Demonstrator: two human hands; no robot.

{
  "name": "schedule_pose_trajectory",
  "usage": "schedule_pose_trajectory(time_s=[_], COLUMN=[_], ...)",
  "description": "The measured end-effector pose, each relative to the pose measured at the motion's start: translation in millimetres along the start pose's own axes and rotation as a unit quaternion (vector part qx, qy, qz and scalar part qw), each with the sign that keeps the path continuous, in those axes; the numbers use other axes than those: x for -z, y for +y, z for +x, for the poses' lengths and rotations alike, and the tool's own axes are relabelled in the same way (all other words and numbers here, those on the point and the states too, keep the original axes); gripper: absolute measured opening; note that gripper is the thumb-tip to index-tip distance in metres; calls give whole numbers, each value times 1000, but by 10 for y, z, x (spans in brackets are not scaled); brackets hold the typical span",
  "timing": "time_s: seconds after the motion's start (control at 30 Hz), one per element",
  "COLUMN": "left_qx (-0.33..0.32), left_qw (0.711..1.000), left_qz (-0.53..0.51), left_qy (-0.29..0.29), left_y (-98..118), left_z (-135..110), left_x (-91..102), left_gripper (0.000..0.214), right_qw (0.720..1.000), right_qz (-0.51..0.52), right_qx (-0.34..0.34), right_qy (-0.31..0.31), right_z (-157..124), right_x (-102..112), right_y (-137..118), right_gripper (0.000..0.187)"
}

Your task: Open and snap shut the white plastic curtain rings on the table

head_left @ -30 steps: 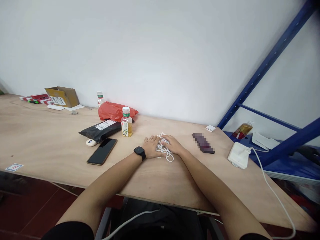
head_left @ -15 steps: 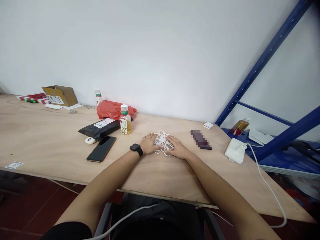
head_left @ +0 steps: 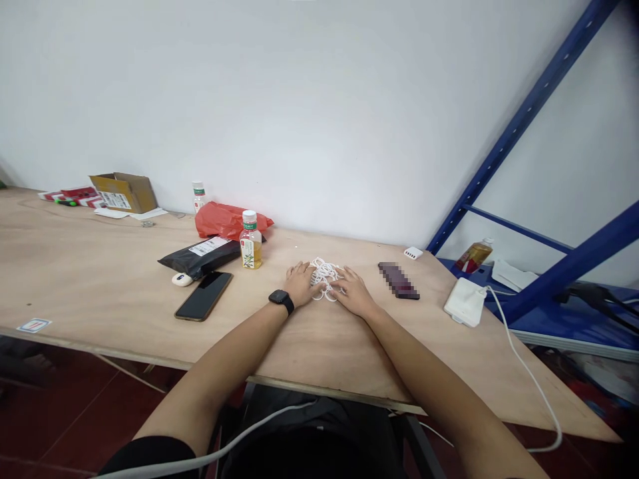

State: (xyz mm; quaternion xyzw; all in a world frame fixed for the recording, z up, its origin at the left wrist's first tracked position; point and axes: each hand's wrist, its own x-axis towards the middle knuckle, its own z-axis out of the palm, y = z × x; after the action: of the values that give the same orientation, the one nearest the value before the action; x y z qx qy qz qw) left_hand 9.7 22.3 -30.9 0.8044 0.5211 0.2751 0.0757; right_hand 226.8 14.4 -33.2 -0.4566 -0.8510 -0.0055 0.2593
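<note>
A storeroom-like workroom: bare plywood bench (head_left: pixel 100 279), blue steel racking (head_left: pixel 524 116), cardboard box (head_left: pixel 124 192), mailer bags (head_left: pixel 202 256).

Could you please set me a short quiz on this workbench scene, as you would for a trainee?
1. True or false: the left hand and the right hand both touch the tangle of white cable on the table.
2. Where does the black phone lie? A. to the left of the left hand; B. between the two hands; C. to the right of the right hand.
3. Fill in the word: the black watch sits on the ___ wrist.
Key: 1 true; 2 A; 3 left.
</note>
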Motion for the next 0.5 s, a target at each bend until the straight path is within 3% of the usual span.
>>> schedule_pose_trajectory(time_s=[0.23,0.37,0.5], left_qx=[-48,-69,-45], left_qw=[993,982,962], left_qz=[-89,-171,-268], left_qy=[66,40,1], left_y=[-1,51,113], left_z=[-48,-66,-88], left_x=[168,204,193], left_gripper=[31,28,27], right_qw=[1000,995,988], right_qz=[2,20,41], right_qx=[13,13,23], right_qy=[26,96,144], right_z=[6,33,57], right_x=[-20,1,19], right_y=[-26,-170,-370], right_gripper=[8,8,8])
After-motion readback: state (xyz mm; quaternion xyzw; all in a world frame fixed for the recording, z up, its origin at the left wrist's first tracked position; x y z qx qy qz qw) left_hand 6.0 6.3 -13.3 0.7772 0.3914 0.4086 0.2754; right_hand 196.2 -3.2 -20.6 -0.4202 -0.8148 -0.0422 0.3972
